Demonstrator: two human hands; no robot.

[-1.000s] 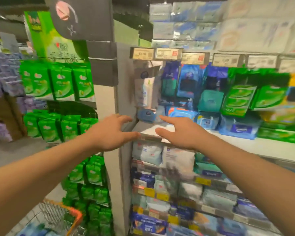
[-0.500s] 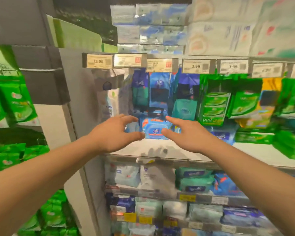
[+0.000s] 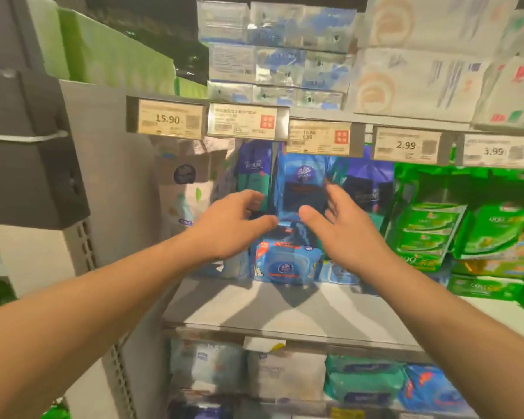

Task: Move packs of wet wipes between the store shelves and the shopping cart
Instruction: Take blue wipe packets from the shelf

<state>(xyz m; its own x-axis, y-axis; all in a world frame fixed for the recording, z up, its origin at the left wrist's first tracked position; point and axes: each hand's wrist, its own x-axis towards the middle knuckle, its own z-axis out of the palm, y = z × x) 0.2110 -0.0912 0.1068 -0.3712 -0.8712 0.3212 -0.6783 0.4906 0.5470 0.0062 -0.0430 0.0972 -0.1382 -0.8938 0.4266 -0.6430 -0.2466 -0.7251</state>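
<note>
A blue pack of wet wipes point(image 3: 288, 263) with a round lid label lies at the back of a grey shelf point(image 3: 285, 309). Behind it stands a taller blue pack point(image 3: 300, 182). My left hand point(image 3: 230, 225) and my right hand point(image 3: 342, 228) reach out side by side just above the lying pack, fingers spread and loosely bent, holding nothing. Neither hand touches a pack. The shopping cart is out of view.
Green packs point(image 3: 430, 231) fill the shelf to the right. Price tags point(image 3: 167, 119) line the shelf edge above, with white and blue tissue boxes point(image 3: 279, 46) on top. More wipes packs point(image 3: 363, 379) sit on the shelf below. A grey upright panel point(image 3: 115, 182) bounds the left.
Both hands have moved forward and up toward the blue packs, and the view has closed in on the shelf. The cart has dropped out of view.
</note>
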